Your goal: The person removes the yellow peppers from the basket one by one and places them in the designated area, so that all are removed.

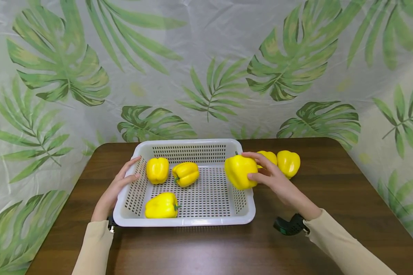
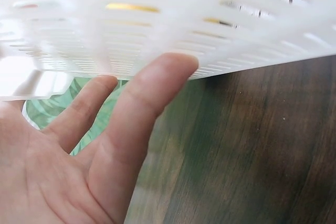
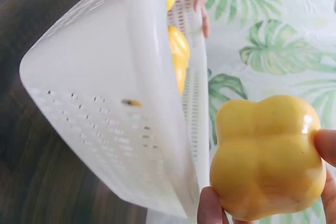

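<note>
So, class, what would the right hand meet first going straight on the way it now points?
Carrying the yellow bell pepper, the right hand would probably meet the far right corner of the perforated basket first; depth is unclear, so it might pass above.

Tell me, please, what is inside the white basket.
Three yellow peppers lie inside the white basket, mostly toward its left. Their undersides are hidden; in the head view, the right hand and its held pepper hide some of the basket's right side.
</note>
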{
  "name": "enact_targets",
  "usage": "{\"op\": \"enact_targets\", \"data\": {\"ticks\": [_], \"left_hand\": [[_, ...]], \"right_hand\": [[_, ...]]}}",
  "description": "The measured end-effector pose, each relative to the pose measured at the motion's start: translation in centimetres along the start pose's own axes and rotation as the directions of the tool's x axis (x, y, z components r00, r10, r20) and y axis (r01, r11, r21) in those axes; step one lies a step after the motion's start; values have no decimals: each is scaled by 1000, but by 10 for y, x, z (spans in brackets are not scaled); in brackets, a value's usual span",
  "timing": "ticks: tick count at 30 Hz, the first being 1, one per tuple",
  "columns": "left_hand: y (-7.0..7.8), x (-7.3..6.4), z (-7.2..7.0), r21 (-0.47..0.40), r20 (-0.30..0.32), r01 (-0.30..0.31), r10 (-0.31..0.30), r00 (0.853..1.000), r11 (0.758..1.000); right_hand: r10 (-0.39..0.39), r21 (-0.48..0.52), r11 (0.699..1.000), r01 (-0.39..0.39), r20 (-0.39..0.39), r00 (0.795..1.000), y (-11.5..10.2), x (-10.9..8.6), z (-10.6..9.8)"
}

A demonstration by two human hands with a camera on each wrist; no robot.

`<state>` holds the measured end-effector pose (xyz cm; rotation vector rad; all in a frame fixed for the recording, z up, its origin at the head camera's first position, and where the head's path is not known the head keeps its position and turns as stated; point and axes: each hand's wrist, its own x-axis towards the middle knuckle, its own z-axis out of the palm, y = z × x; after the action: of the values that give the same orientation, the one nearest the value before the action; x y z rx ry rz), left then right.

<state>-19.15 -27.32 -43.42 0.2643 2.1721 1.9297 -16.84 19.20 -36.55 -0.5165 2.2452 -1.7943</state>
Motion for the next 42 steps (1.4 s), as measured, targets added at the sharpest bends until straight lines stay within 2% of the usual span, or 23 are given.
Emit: {"op": "enact_targets", "data": {"ticks": [10,21,31,42], "left_hand": [[-1,-1,0,10,-16,2,-2,1000,1000],[-2,-1,0,3,2,-5,5,1000,1000],[0,-1,1,-3,-3,13,-13,1000,1000],[-2,0,0,20,-10,4,-4,1000,1000]], "right_hand": [[-12,-11,1000,11,-73,997,8,-11,-17],[3,-22,1000,-6,-150,989,16,-21,-37],[-58,-49,998,49,-210,976,30,-29,-56],[-62,-64,997,46,-282,957,44,-38,-80]]}}
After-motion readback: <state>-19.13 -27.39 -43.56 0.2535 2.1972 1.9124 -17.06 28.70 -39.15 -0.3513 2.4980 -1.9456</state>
